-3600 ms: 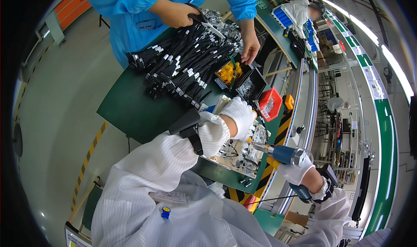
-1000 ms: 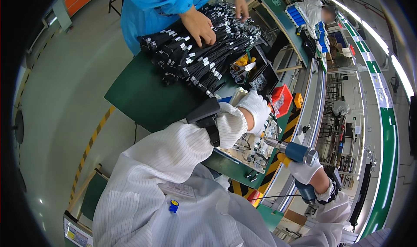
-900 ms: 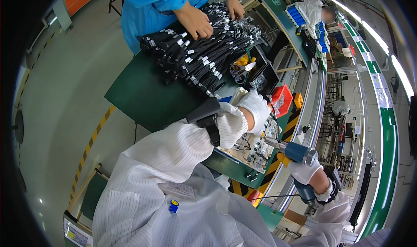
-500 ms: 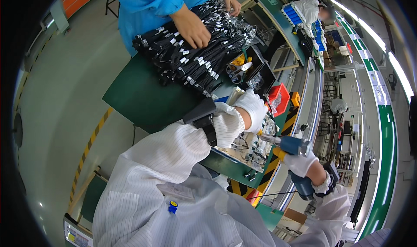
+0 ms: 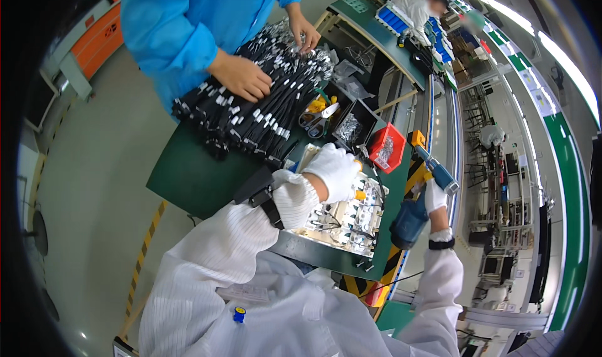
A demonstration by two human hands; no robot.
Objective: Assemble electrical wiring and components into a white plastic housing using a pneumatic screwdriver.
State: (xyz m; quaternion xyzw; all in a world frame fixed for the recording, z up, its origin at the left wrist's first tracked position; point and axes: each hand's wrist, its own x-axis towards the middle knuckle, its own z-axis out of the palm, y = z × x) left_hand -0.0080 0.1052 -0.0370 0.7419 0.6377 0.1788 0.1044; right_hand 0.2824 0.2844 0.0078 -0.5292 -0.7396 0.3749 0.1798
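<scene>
My left hand [image 5: 334,172], in a white glove with yellow fingertips, rests over a pale fixture [image 5: 320,234] filled with small white and clear parts and black leads. Its thumb and forefinger are apart, with nothing visible between them; the other fingertips are partly hidden. To the right of the fixture, past the bench edge, my right hand [image 5: 436,197] is wrapped round the grip of a blue cordless power screwdriver [image 5: 407,224]. The tool's nose points away and to the left, apart from the parts. Dark bands circle both wrists.
A co-worker in blue [image 5: 182,43] handles a heap of black cables [image 5: 251,109] across the green bench [image 5: 188,169]. Scissors [image 5: 318,122], a black bin of screws [image 5: 351,128] and a red bin [image 5: 387,149] stand beyond the fixture. Metal rails [image 5: 442,125] run along the right.
My right hand has drawn the power screwdriver away from the fixture, and its nose has swung to point farther away. The thumb and fingers of my left hand remain over the parts. The view has shifted.
</scene>
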